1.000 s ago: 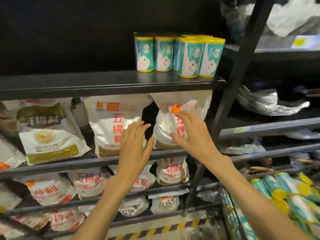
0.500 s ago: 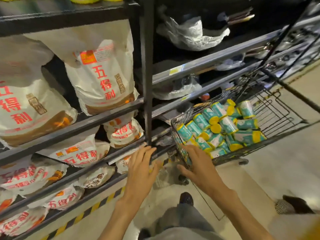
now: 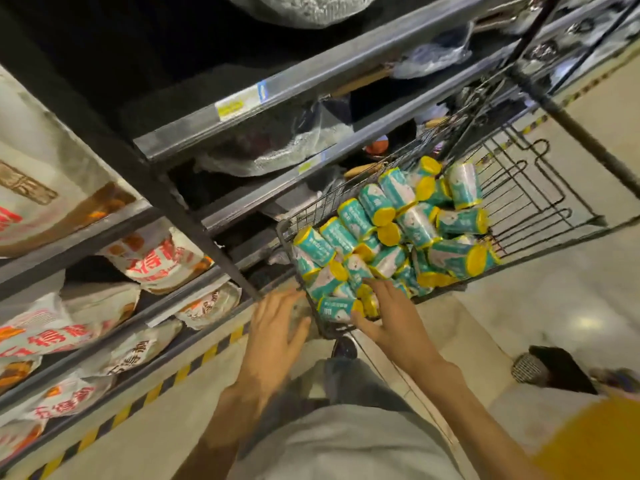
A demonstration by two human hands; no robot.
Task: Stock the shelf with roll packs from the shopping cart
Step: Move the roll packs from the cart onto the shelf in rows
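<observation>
Many roll packs (image 3: 391, 233) are left in the shopping cart (image 3: 540, 202); one is touched by the spread right hand (image 3: 388, 320), nothing yet gripped; the left hand (image 3: 273, 337) is held spread, empty.

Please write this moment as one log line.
phase: reaching into cart | right hand: open, on roll packs | left hand: open, beside shopping cart | held: nothing

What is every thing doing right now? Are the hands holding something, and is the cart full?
Left hand: open, fingers spread, outside the cart's near corner, holding nothing.
Right hand: open, fingers on the rolls at the cart's near end, nothing lifted.
Teal roll packs with yellow ends: heaped loosely, lying at all angles.
Black wire shopping cart: near half filled, far half bare.
White flour bags with red writing: lying on the shelves.
</observation>
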